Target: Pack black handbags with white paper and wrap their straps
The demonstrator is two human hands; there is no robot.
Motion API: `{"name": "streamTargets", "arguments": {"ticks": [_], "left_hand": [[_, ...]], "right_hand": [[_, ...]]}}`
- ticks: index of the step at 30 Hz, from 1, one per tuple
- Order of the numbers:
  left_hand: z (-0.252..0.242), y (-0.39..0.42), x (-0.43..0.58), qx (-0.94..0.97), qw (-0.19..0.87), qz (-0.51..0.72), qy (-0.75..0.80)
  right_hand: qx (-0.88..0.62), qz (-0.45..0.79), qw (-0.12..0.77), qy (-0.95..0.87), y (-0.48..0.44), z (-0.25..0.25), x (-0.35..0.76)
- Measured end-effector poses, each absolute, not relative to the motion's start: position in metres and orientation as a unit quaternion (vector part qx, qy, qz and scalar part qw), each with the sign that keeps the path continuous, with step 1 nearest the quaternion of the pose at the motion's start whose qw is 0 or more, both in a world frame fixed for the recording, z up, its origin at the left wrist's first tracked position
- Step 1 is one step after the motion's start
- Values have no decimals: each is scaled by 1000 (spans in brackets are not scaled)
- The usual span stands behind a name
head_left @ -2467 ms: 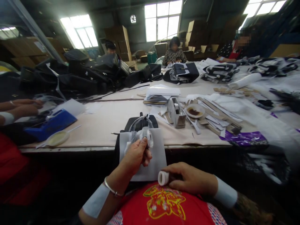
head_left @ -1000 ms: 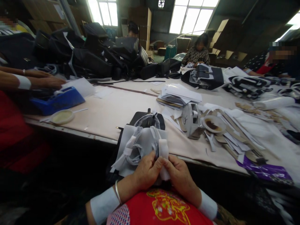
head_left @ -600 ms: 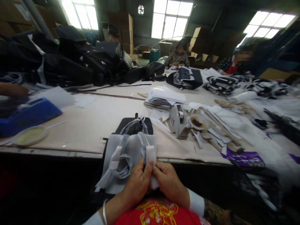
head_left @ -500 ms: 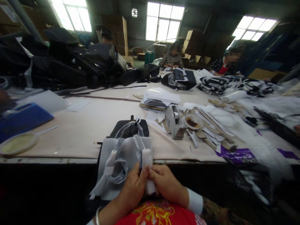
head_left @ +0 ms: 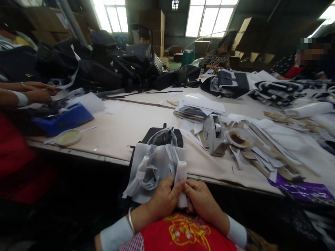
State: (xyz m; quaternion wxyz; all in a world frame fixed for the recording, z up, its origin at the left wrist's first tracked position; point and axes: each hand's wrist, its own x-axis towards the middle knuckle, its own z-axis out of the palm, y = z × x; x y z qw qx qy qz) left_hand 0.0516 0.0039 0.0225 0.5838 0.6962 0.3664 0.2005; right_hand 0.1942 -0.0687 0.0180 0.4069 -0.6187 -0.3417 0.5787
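A black bag (head_left: pixel 154 136) lies over the table's front edge, its near part hanging toward my lap. White foam sheet (head_left: pixel 163 155) covers its front, and straps wrapped in clear plastic (head_left: pixel 151 177) lie on top. At the right strap, my left hand (head_left: pixel 166 193) and my right hand (head_left: pixel 200 195) pinch a rolled strip of white foam (head_left: pixel 181 174) between thumbs and fingers. The hands meet at the roll's lower half. Another white foam wrap (head_left: pixel 142 167) sits around the left strap.
Right of the bag stand a grey tape dispenser (head_left: pixel 216 136), a stack of white sheets (head_left: pixel 197 106), a dish of brown stuff (head_left: pixel 239 136) and card strips. Leftward are a blue box (head_left: pixel 64 120), a pale dish (head_left: pixel 68 137) and a co-worker's hands (head_left: pixel 39 91). Black bags (head_left: pixel 104 69) are piled behind.
The view has turned left, so the scene sits further right and a co-worker's arms show at left. Both hands keep their pinch on the foam roll.
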Motion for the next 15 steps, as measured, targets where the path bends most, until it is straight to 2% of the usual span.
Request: {"name": "streamTargets", "arguments": {"ticks": [5,8,12,15], "left_hand": [[16,2,49,714,550,210,380],[16,1,47,729,531,211,378],[22,2,47,746,505,227,371],[22,3,48,769,469,225,373]], "right_hand": [[-635,417,332,-559,-68,30,207],[-589,435,264,-628,-65,47,221],[-626,446,292,-569,-51,62,232],[-697,385,307,-521,-32,67,223]]}}
